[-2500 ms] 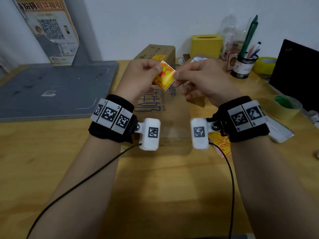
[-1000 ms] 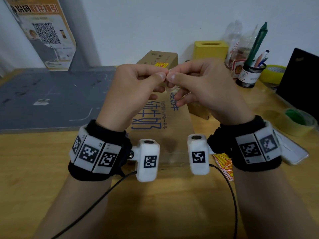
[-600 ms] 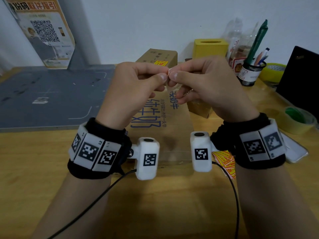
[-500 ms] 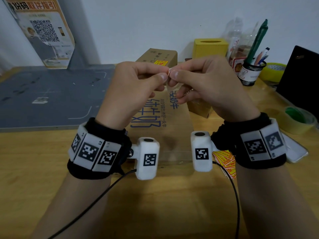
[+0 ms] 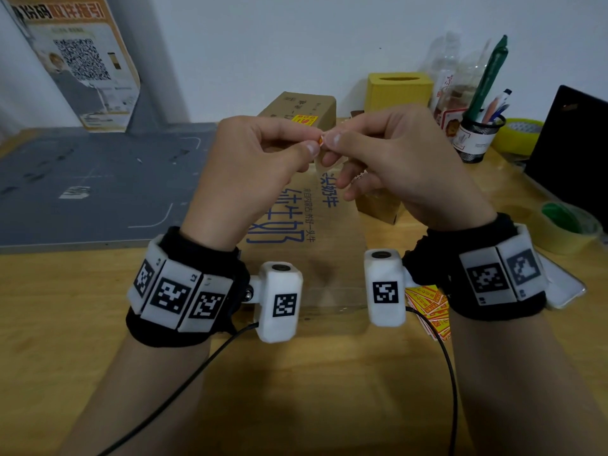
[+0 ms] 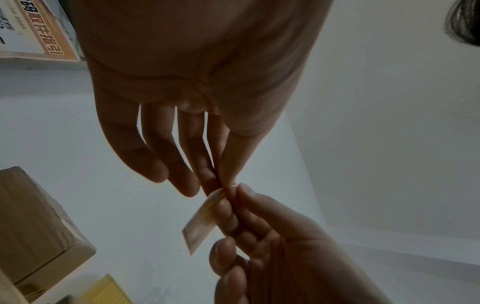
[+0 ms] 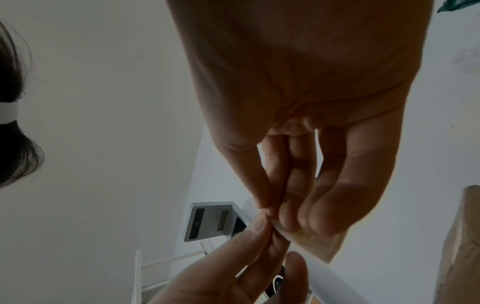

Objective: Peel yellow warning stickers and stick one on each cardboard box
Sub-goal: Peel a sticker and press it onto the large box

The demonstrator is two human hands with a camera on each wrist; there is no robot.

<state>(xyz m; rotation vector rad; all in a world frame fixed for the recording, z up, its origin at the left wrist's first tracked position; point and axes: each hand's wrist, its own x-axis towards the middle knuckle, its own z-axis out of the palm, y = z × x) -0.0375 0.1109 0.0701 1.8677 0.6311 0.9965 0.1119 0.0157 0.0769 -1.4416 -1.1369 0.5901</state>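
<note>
Both hands meet above the long flat cardboard box (image 5: 296,232) with blue print. My left hand (image 5: 307,146) and right hand (image 5: 332,141) pinch the same corner of a yellow warning sticker (image 5: 320,140), which the head view shows edge-on. In the left wrist view the sticker (image 6: 200,226) hangs down from the left hand's fingertips (image 6: 224,185) beside the right hand (image 6: 259,226). In the right wrist view the right hand (image 7: 270,211) pinches against the left hand (image 7: 233,257). A farther box (image 5: 296,103) carries a sticker (image 5: 304,120). A small box (image 5: 378,209) sits under the right hand.
A stack of loose stickers (image 5: 427,307) lies by my right wrist. On the left is a grey cutting mat (image 5: 82,179). A yellow tissue box (image 5: 398,90), pen cup (image 5: 477,136), tape rolls (image 5: 566,225), phone (image 5: 566,287) and black screen (image 5: 575,143) crowd the right side.
The sticker, held flat and facing me 2.5 s ago, is now edge-on with both thumbs pinched at one corner. Over the last second the hands have barely moved.
</note>
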